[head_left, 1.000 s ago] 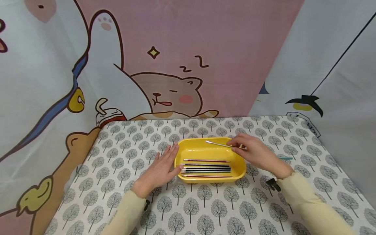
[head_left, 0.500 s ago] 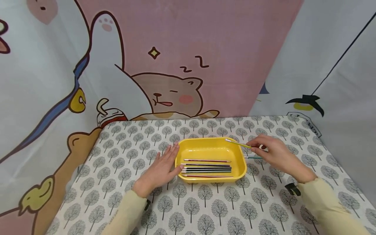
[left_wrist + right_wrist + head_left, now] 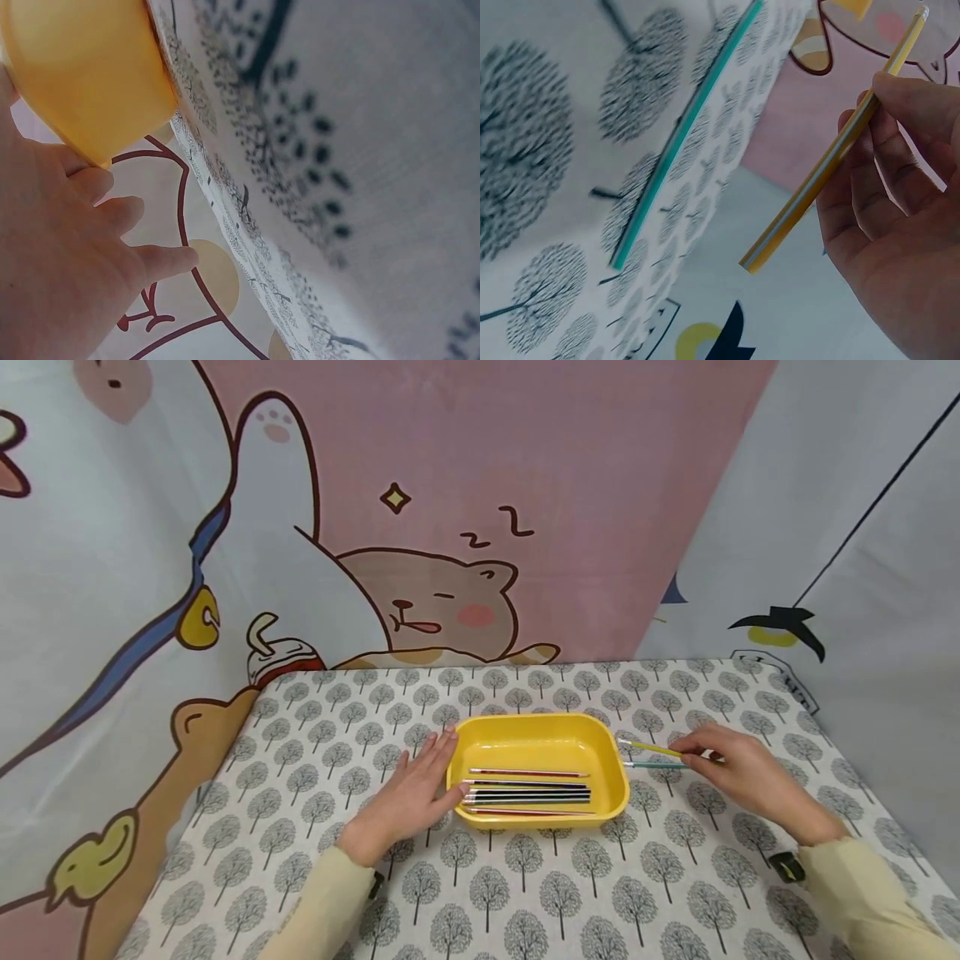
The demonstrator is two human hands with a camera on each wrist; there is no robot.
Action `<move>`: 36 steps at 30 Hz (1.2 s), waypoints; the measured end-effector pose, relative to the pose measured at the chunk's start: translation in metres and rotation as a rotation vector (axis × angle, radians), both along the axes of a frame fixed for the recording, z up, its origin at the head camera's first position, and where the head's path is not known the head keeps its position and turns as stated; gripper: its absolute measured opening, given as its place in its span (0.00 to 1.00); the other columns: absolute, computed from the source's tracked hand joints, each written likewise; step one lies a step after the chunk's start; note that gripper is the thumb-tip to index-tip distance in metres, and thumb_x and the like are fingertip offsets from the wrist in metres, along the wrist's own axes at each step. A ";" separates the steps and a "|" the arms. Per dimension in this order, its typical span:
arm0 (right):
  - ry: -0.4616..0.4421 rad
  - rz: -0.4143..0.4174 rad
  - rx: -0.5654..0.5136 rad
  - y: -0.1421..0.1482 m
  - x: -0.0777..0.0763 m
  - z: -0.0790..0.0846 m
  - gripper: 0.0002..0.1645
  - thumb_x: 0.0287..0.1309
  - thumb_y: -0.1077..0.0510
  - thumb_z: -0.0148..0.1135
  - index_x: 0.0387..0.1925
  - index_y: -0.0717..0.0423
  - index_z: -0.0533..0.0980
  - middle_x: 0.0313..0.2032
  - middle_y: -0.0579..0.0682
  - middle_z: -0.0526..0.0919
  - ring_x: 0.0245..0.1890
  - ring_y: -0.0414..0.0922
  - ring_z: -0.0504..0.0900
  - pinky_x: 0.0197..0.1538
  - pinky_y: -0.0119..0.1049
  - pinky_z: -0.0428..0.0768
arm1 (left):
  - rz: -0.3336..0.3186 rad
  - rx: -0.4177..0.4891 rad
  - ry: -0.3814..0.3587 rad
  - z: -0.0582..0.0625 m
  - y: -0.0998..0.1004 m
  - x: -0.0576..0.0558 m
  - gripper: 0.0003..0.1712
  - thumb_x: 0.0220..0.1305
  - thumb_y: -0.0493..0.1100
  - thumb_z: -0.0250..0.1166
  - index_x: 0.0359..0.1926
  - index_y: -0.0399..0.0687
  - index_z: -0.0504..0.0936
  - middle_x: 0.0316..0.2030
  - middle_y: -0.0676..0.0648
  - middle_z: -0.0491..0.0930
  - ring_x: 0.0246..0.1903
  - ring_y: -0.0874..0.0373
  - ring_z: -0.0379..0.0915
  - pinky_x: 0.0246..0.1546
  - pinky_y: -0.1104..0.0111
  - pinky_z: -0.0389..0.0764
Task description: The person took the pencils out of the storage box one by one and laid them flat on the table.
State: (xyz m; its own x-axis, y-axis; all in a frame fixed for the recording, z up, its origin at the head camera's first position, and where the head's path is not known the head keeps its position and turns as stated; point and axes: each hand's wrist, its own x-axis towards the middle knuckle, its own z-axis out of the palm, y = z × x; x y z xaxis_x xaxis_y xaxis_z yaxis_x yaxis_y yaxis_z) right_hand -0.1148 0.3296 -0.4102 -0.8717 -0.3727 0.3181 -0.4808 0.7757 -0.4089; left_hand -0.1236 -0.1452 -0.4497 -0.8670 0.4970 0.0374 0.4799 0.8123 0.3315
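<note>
My right hand (image 3: 742, 772) pinches a yellow pencil (image 3: 651, 747) between thumb and fingers, just right of the yellow tray (image 3: 521, 752). In the right wrist view the pencil (image 3: 810, 184) shows a pale stripe and a flat lower end, held above the table. Beneath it a teal pencil (image 3: 682, 139) lies on the tablecloth, its left end near the tray's right wall. Several pencils (image 3: 528, 795), dark and red ones, lie side by side in the tray's near half. My left hand (image 3: 405, 793) rests on the tray's left end with fingers extended, thumb over the rim.
A white tablecloth (image 3: 487, 893) printed with grey trees covers the table. Behind it hangs a pink and white cartoon curtain (image 3: 585, 527), which meets the table's back edge.
My right hand has carried the yellow pencil from over the tray's back right corner to the right, beyond the rim and lower, over the teal pencil. The left hand has stayed put.
</note>
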 end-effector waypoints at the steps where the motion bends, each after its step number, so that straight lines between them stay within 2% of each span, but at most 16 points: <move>1: -0.004 -0.005 0.004 0.002 0.000 -0.002 0.17 0.58 0.70 0.73 0.46 0.50 0.87 0.40 0.40 0.83 0.34 0.32 0.77 0.32 0.29 0.82 | -0.002 0.002 0.001 0.000 0.000 0.000 0.47 0.79 0.65 0.48 0.83 0.44 0.43 0.82 0.48 0.37 0.80 0.43 0.41 0.75 0.36 0.49; 6: -0.047 -0.032 0.027 0.013 -0.002 -0.012 0.17 0.56 0.70 0.73 0.46 0.52 0.87 0.40 0.41 0.84 0.33 0.31 0.76 0.31 0.30 0.80 | -0.006 -0.015 -0.006 0.001 -0.001 0.000 0.47 0.79 0.66 0.46 0.83 0.45 0.42 0.82 0.50 0.35 0.81 0.47 0.37 0.75 0.36 0.48; 9: -0.085 -0.055 0.058 0.019 -0.003 -0.018 0.16 0.57 0.69 0.73 0.45 0.52 0.88 0.40 0.43 0.85 0.35 0.33 0.77 0.34 0.31 0.81 | -0.010 -0.027 -0.006 0.000 -0.001 0.001 0.47 0.79 0.66 0.45 0.83 0.45 0.41 0.81 0.50 0.34 0.81 0.49 0.35 0.75 0.37 0.48; 14: -0.124 -0.068 0.098 0.024 -0.004 -0.027 0.15 0.57 0.68 0.73 0.44 0.50 0.88 0.41 0.44 0.86 0.39 0.40 0.80 0.38 0.36 0.83 | -0.025 -0.030 0.018 0.000 -0.001 0.001 0.46 0.80 0.64 0.46 0.83 0.42 0.43 0.82 0.47 0.36 0.81 0.47 0.39 0.75 0.37 0.48; 21: -0.147 -0.021 0.124 0.024 -0.006 -0.036 0.13 0.57 0.67 0.74 0.43 0.52 0.87 0.37 0.40 0.85 0.34 0.34 0.76 0.34 0.33 0.79 | -0.038 -0.043 0.042 0.001 0.000 0.000 0.44 0.81 0.63 0.45 0.82 0.40 0.45 0.82 0.45 0.39 0.80 0.45 0.41 0.75 0.36 0.49; 28: -0.192 -0.023 0.146 0.020 -0.009 -0.043 0.13 0.57 0.67 0.74 0.43 0.52 0.87 0.36 0.39 0.84 0.33 0.35 0.78 0.34 0.34 0.81 | -0.050 -0.065 0.070 0.002 -0.003 0.004 0.44 0.81 0.65 0.41 0.82 0.42 0.46 0.82 0.42 0.43 0.80 0.44 0.44 0.74 0.36 0.52; 36: -0.243 -0.051 0.171 0.021 -0.013 -0.048 0.11 0.59 0.67 0.72 0.43 0.54 0.87 0.35 0.40 0.82 0.32 0.35 0.75 0.31 0.34 0.78 | -0.060 -0.056 0.055 0.004 -0.001 0.001 0.42 0.81 0.61 0.46 0.82 0.42 0.46 0.82 0.43 0.44 0.80 0.46 0.44 0.74 0.34 0.51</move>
